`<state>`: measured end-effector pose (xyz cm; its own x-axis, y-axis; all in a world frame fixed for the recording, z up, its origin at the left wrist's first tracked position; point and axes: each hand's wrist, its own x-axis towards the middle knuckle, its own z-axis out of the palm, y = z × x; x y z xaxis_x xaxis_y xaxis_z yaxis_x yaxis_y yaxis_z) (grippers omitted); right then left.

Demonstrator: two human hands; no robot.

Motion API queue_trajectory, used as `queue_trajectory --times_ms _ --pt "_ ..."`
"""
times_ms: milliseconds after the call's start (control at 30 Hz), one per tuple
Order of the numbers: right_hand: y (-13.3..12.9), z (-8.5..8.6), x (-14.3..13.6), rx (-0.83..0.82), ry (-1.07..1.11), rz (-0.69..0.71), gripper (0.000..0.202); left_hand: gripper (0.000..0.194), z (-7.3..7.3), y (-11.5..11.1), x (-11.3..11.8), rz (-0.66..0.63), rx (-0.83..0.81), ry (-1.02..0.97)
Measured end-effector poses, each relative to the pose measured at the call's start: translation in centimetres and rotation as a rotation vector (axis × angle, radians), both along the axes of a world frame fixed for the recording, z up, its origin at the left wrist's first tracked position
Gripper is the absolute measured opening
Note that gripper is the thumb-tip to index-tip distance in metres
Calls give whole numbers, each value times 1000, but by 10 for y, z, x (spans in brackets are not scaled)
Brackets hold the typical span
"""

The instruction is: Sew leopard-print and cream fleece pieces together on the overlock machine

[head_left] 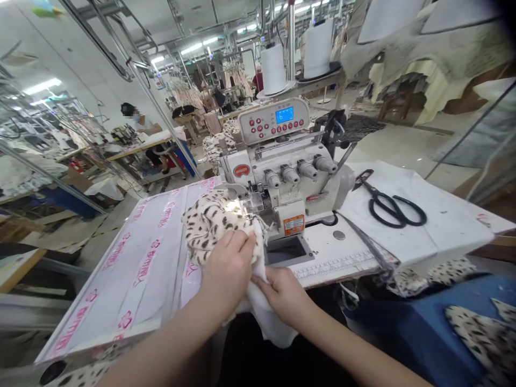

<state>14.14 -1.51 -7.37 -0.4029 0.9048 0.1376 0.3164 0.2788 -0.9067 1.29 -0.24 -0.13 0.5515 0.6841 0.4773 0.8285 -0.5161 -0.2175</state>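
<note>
spotted fabric: partly hidden by left hand | upper-right cone: cut off

Black scissors lie on white sheeting, a co-worker well beyond.

The tabletop bears a white sewing machine, with spotted fabric bunched beside it. Pink-printed film covers the left side; at right, black-handled scissors lie on a white sheet.

Pale wall, shiny floor, glowing tube lights, slanting metal post, background worktable
</note>
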Motion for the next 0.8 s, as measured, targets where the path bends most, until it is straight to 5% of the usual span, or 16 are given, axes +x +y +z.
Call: queue_trajectory --times_ms 233,500,800 --pt "3 10 1 18 -139 -46 28 27 14 11 -3 51 -134 -33" --pt "-8 7 3 -2 -78 -32 28 18 2 0 3 22 2 -36" --pt "22 16 6 17 -40 -50 29 17 9 25 1 75 -64 104"
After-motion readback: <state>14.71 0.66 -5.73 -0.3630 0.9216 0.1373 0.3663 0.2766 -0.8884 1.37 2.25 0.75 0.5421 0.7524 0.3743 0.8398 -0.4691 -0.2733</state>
